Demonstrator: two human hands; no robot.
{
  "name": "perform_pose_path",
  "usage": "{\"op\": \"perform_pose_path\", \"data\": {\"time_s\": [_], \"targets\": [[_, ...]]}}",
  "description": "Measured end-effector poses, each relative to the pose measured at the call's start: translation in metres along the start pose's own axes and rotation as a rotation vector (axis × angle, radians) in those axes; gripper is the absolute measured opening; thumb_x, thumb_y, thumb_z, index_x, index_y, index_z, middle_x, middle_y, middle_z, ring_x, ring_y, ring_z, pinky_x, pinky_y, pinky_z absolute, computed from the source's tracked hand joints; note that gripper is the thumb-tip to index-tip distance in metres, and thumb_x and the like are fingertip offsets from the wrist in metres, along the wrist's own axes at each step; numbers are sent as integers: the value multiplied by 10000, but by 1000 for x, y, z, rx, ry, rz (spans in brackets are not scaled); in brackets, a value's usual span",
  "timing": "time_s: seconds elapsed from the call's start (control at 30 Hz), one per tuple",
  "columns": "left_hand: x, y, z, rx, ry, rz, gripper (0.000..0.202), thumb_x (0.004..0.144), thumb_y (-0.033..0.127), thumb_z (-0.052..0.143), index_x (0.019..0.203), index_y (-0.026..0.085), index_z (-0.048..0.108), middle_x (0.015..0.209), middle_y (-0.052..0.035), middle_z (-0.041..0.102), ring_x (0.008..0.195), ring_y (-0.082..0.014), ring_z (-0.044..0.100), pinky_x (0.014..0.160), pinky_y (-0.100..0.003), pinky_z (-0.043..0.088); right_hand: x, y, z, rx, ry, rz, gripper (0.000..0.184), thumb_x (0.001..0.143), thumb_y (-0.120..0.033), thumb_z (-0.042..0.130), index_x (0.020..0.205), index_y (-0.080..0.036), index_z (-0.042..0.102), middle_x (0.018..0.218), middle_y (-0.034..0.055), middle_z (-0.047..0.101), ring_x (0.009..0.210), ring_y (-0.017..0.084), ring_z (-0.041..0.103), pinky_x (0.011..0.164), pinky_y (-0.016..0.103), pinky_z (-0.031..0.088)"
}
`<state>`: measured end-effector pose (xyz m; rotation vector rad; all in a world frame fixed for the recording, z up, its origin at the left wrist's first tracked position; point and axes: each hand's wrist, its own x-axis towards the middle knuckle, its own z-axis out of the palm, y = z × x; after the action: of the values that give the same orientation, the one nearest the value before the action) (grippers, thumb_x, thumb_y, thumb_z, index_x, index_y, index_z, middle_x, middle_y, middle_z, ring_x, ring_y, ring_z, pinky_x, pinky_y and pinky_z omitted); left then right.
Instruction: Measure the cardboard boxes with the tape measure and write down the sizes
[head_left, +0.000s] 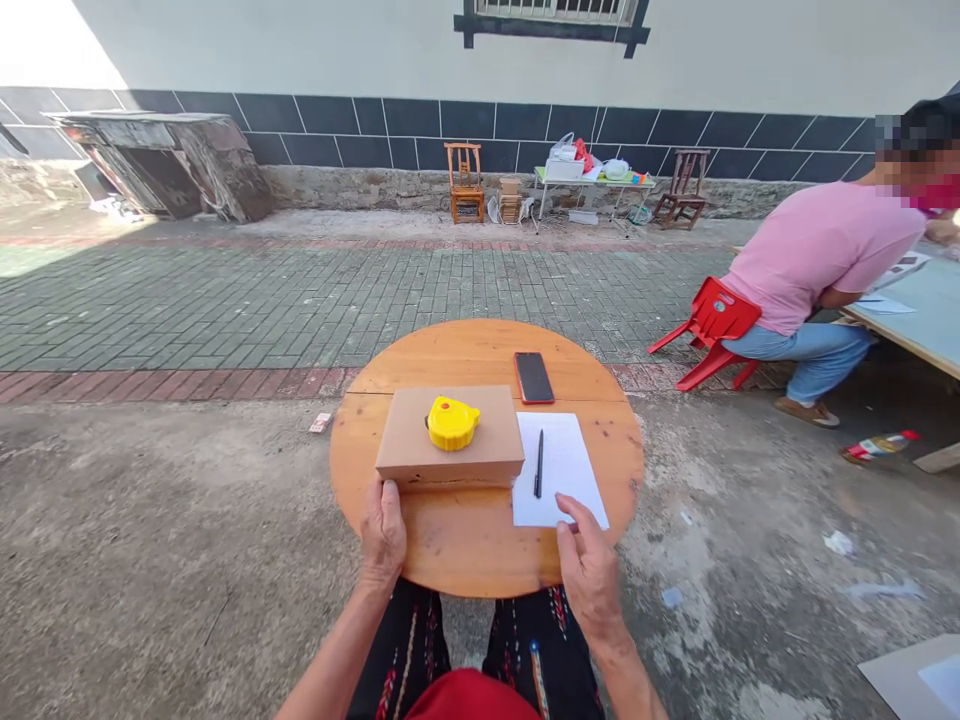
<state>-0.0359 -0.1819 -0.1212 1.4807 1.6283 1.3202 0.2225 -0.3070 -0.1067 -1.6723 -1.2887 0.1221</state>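
A closed brown cardboard box (405, 430) lies on the round wooden table (465, 550). On its top sits a yellow tape measure (453, 424). My left hand (383, 530) grips the box's near left corner, thumb against the front face and the other fingertips partly hidden at the corner. To the right, my right hand (589, 560) hovers over the near edge of a white sheet of paper (562, 460). Its thumb and forefinger are apart, the other fingers curled, and nothing shows between them. A black pen (538, 465) rests on the paper, beyond that hand.
Behind the paper lies a phone (534, 378) with a red edge. On the right, a person in a pink shirt (817, 250) sits on a red plastic chair (716, 318) at another table (930, 310). A bottle (881, 446) lies on the ground there.
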Motion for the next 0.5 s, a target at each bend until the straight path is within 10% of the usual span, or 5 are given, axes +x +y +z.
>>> {"op": "perform_pose_path", "data": {"time_s": [0.27,0.5], "targets": [[-2,3,0,-14,8,-13,450,991,467,338,1245,177,571,1202,-115,644,1163,-274,579,1071,-448,426,25,-37,52,178,-134,38,468,877,-206,487,1338,-154,552,1303,153,650,1129,244,658,867,372,585],[-2,7,1,-49,49,-40,508,996,454,355,1409,175,452,1401,-136,534,1320,-271,478,1160,-426,328,31,-16,34,29,-112,106,359,896,-277,452,1174,-157,644,1055,116,739,914,211,699,785,331,561]]}}
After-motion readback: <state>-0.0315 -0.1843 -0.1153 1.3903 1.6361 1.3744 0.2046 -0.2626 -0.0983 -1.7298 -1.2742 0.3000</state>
